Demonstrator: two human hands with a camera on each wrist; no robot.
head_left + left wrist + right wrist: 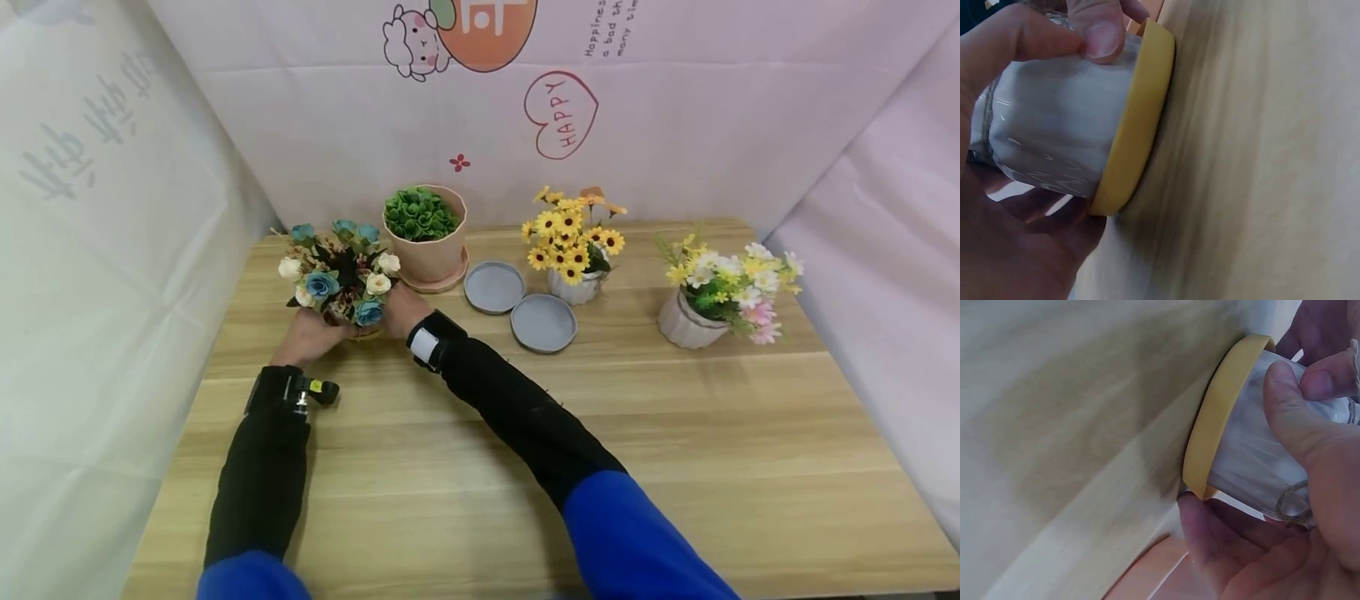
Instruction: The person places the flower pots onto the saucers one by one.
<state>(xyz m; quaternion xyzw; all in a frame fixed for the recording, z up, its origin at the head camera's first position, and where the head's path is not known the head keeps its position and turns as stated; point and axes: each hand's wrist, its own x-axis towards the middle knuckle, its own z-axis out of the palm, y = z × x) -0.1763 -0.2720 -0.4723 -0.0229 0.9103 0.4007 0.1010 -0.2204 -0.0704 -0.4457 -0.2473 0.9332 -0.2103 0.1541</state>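
Note:
Both hands grip a white flower pot (1063, 119) tied with twine, one from each side. Blue and cream artificial roses (322, 286) rise from it and cover much of the pot in the head view. My left hand (311, 336) has its thumb on the pot's wall and its fingers curled around the far side. From the other side my right hand (406, 311) presses its thumb on the wall, its fingers low by the rim of the yellow saucer (1225, 412). The pot's base sits in this saucer, which is at the wooden tabletop.
A pink pot (427, 257) of green leaves stands on its saucer just behind the right hand. Two grey saucers (495, 287) lie mid-table. Farther right are a pot of yellow flowers (575, 287) and a white pot (690, 323) with mixed flowers. Fabric walls (337, 142) enclose the table.

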